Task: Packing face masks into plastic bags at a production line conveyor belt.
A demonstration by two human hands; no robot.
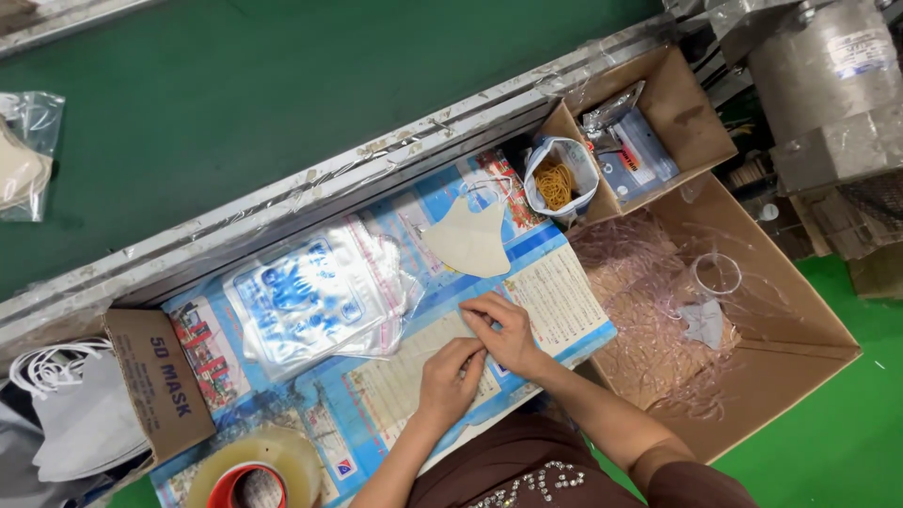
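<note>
Head view: two hands, left (451, 369) and right (506, 325), fingers pinched together, perhaps on something thin, beside one beige mask (468, 240).

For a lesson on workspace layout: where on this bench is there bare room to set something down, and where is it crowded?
Bare bench shows between the beige mask and the right hand, and below the stack of clear bags, left of the left hand. The left end is crowded by the mask box and tape roll; the far right corner by a rubber-band pouch.
</note>
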